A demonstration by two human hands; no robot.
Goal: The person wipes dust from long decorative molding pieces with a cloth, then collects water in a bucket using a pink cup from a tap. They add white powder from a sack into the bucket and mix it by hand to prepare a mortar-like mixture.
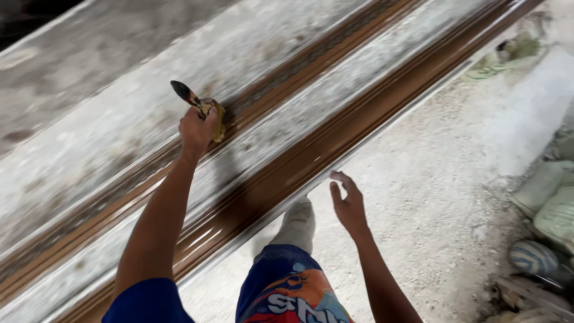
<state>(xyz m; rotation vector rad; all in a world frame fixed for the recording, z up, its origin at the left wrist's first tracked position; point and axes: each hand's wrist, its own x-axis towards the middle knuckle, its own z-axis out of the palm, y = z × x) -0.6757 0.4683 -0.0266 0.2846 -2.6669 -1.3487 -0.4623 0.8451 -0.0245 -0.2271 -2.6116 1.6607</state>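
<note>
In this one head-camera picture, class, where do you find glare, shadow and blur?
Head view: glare streaks the wet brown grooved strip along the long grey mould; the left hand, gripping a dark-handled paintbrush, casts a shadow beside it; the open right hand and far edges look slightly blurred.

Brush [197,104] bristles hidden behind left hand [196,128]; long mould [311,149] cut off at both edges; sacks [547,203] cropped right.

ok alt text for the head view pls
Left hand holds a brush against a brown groove in a long grey mould. Right hand hangs open and empty over the dusty floor.
</note>
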